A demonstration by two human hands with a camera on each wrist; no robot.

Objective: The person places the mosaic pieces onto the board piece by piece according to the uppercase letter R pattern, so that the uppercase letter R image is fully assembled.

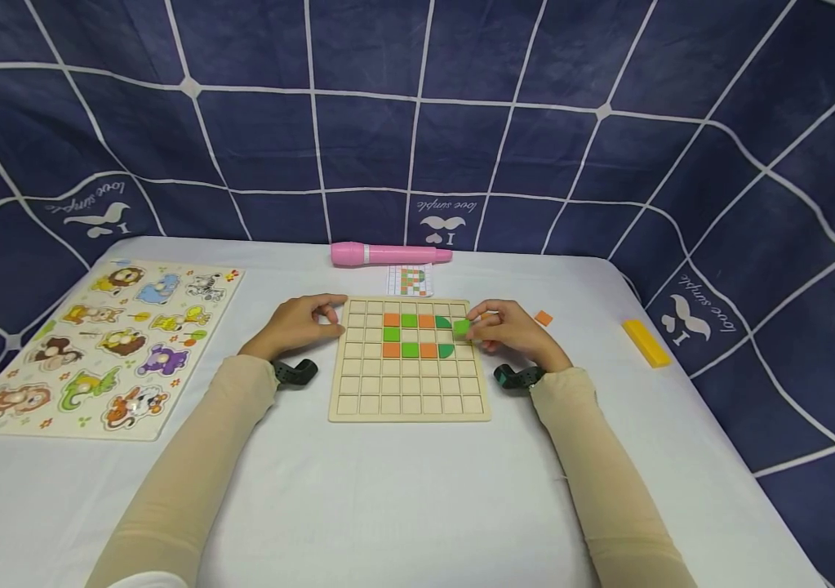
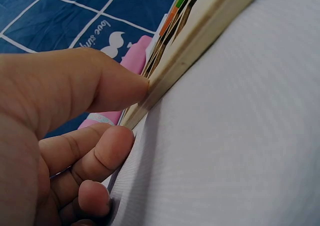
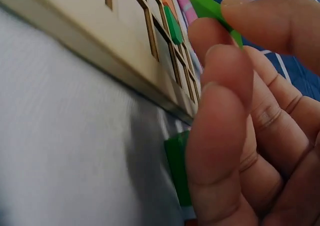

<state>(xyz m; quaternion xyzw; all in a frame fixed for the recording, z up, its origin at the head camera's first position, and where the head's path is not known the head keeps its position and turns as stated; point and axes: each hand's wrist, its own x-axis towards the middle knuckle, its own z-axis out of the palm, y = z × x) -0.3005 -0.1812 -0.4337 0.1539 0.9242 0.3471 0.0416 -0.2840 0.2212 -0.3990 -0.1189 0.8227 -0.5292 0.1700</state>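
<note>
A light wooden grid board (image 1: 411, 392) lies on the table, with orange, green and half-round dark green tiles (image 1: 446, 350) in its upper cells. My left hand (image 1: 298, 324) holds the board at its upper left corner; in the left wrist view the thumb (image 2: 122, 86) presses on the board's side edge. Between thumb and fingertips, my right hand (image 1: 508, 331) pinches a light green square tile (image 1: 461, 327) over the board's right edge. Beneath those fingers a green piece (image 3: 177, 168) lies beside the board, partly hidden by them.
A small pattern card (image 1: 411, 281) and a pink microphone-shaped stick (image 1: 395, 256) lie behind the board. To the right are an orange tile (image 1: 544, 318) and a yellow bar (image 1: 646, 343). An animal puzzle board (image 1: 104, 351) takes up the left side. Dark blue checked cloth (image 1: 358, 139) hangs behind.
</note>
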